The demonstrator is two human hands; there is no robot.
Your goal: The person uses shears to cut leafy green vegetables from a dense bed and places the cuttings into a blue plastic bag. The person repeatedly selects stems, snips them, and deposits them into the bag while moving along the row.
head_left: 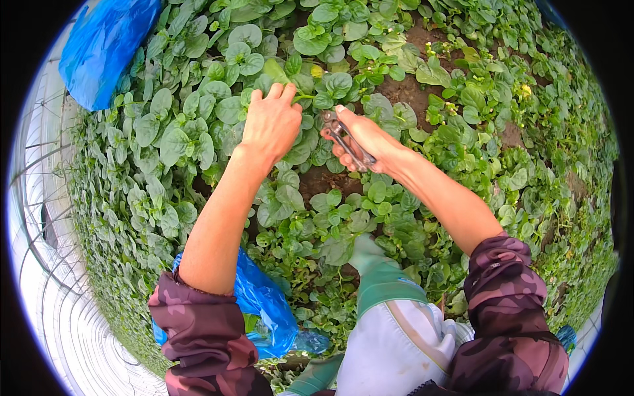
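Here, the right hand point(364, 137) grips 1 pair of metal clippers point(345, 140); left of the clippers, the left hand point(272, 120) touches leaves point(276, 71), whether grasping any I cannot tell.

The left grip point(272, 124) hides the leaves point(175, 142) beneath it, and the right grip point(371, 137) covers part of a metal hand tool point(338, 131). The top edge cuts off one blue bag point(105, 49); the left sleeve point(205, 336) partly hides another blue bag point(267, 300).
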